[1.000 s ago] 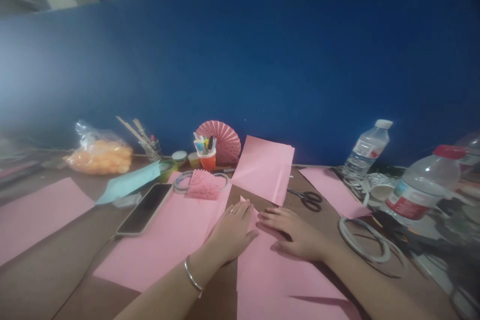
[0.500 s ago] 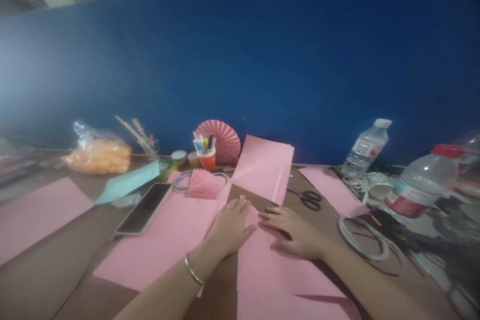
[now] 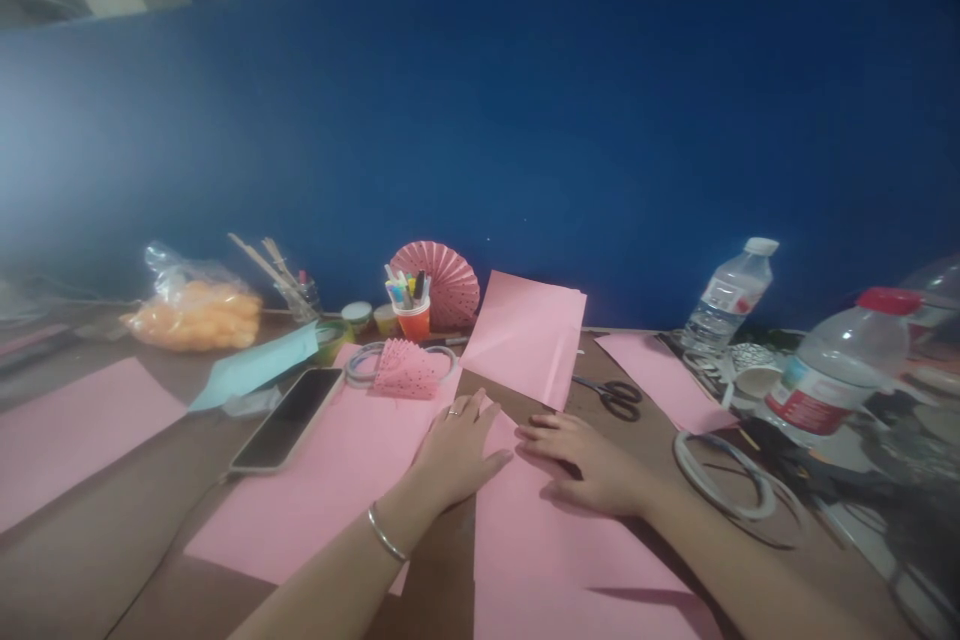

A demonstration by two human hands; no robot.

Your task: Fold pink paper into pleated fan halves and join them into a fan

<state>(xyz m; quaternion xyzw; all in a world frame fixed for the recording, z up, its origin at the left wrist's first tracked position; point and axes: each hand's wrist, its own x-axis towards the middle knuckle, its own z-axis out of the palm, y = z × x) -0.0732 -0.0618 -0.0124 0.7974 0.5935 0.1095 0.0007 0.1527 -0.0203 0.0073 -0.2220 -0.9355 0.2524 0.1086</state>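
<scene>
A pink sheet of paper (image 3: 555, 560) lies on the brown table in front of me, with a fold or raised edge casting a shadow near its lower right. My left hand (image 3: 461, 445), with a ring and a silver bangle, rests flat across the sheet's upper left edge, fingers stretched forward. On the sheet's upper part lies my right hand (image 3: 592, 465), palm down, its fingers pointing left. Neither hand grips anything. Left of my left hand is another pink sheet (image 3: 330, 490), bearing a small pleated pink piece with dark dots (image 3: 405, 368) and a phone (image 3: 289, 420).
Scissors (image 3: 619, 398) lie beyond my right hand, beside a propped pink sheet (image 3: 525, 335). A pink paper fan (image 3: 446, 275) stands behind a cup of pens (image 3: 412, 320). Bottles (image 3: 731, 290) and a pale coil (image 3: 724, 480) are right; an orange-filled bag (image 3: 199, 310) is left.
Both hands stay nearly still on the pink sheet. The view shifts very slightly; nothing is taken up or let go.
</scene>
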